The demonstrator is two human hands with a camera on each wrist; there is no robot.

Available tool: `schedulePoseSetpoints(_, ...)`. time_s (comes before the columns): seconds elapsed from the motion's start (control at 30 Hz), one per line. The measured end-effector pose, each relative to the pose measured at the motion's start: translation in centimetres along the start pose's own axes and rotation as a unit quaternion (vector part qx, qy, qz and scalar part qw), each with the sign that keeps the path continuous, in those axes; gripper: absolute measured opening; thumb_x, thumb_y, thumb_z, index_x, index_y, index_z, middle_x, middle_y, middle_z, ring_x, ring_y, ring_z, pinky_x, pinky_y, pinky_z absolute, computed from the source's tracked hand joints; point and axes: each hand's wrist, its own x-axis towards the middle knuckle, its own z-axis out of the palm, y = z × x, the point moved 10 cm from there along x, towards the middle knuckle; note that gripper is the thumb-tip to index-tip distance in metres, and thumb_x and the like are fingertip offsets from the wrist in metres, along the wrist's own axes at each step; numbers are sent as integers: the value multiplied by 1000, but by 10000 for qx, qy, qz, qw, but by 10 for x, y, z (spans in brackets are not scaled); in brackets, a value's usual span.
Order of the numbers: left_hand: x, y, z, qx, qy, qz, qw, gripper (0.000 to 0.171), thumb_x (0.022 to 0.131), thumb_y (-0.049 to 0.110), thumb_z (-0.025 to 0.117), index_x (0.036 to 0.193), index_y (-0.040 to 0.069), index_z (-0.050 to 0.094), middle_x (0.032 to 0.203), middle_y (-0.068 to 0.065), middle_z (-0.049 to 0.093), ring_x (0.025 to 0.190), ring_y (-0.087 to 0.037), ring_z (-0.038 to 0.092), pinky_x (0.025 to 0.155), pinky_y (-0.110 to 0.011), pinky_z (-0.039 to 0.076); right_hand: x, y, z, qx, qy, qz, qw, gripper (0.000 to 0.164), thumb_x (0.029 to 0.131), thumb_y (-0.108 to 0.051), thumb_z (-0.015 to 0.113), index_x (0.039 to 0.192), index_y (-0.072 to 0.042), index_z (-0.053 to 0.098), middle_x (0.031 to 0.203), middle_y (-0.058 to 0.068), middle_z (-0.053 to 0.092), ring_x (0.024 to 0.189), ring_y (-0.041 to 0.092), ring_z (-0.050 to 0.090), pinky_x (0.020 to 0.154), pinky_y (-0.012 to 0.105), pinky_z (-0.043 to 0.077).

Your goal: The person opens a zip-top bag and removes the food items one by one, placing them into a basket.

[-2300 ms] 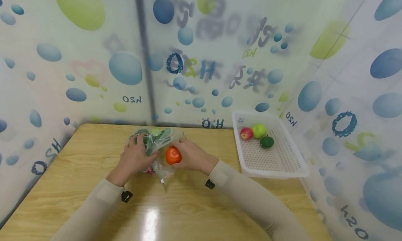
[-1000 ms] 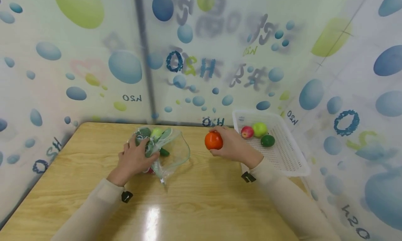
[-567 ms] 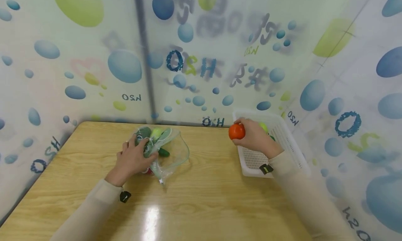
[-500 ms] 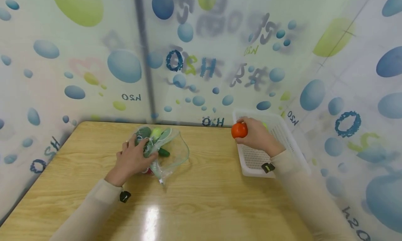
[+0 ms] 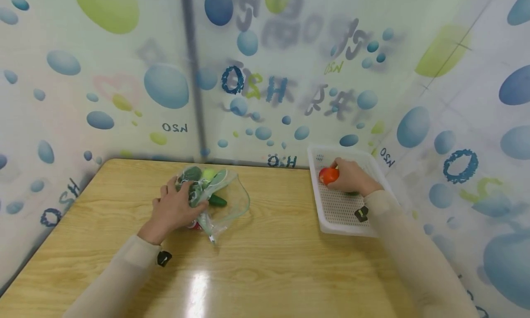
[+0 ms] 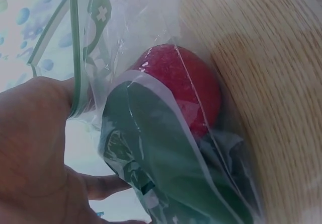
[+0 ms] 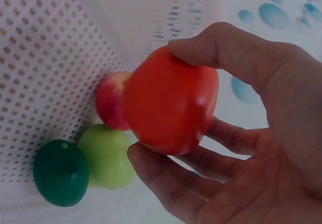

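Note:
My right hand holds a red tomato between thumb and fingertips, inside the white basket. Beyond the tomato, in the right wrist view, lie a red apple, a green apple and a dark green, avocado-like fruit. At the left, my left hand grips a clear zip bag, its thumb at the green zip edge. Through the plastic show a red round fruit, a cucumber and a pale green fruit. The hand hides part of the bag.
The wooden table carries both the bag and the basket, with bare wood between them. Patterned curtain walls close it off at the back and sides. The basket stands near the back right corner.
My right hand has brought the tomato out of the bag, rightward across the table and down into the basket beside the red apple. My left hand has stayed on the bag.

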Motion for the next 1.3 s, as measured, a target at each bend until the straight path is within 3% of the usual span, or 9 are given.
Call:
schedulePoseSetpoints(0.13,1,-1,1,36,-29,-20,10000,96,108,61,70,175,-1,40,186,-44,15,161,-71,29,113,-90,40,11,14,9,-122,-365,252,9989,59,95,-20,91,141,2,62,120,19,74,103,31,68,88,37,57)
schedulePoseSetpoints(0.4,0,0,-1,18,0,-3,10000,93,108,58,71,174,-1,42,183,-41,29,160,-68,32,113,-90,39,28,35,29,-541,-924,852,9906,60,94,-18,94,141,-1,62,122,17,71,111,34,64,97,43,55)
schedulePoseSetpoints(0.57,-2,0,-1,59,-18,-17,10000,91,108,57,71,173,-1,44,179,-41,38,159,-66,35,114,-90,39,30,32,35,-654,-967,762,9902,63,92,-11,94,145,0,62,127,18,71,116,36,64,105,48,57)
schedulePoseSetpoints(0.73,-2,0,-1,109,-20,-18,9999,90,109,57,70,173,0,45,178,-41,41,159,-66,36,115,-89,41,29,23,38,-757,-940,437,9917,64,89,-7,95,142,4,63,128,20,72,117,35,64,107,50,58)
schedulePoseSetpoints(0.93,-1,1,-5,31,64,66,10000,87,110,53,71,172,-3,47,177,-42,40,158,-67,38,113,-90,43,27,19,34,-759,-800,426,9930,62,93,-8,92,146,4,62,134,22,71,118,37,64,110,51,58)
schedulePoseSetpoints(1.13,-2,1,-7,-131,156,210,9996,83,110,44,74,168,-9,47,171,-49,42,153,-72,40,113,-85,50,22,12,21,-548,-361,304,9974,53,98,-6,87,144,7,63,132,25,73,114,38,65,107,52,59)
schedulePoseSetpoints(1.3,-5,2,-9,-195,209,283,9992,82,109,40,77,166,-12,48,166,-52,43,150,-74,41,114,-80,50,13,-8,6,-359,145,4,9992,48,103,-7,80,146,9,64,134,28,73,113,38,65,107,50,62)
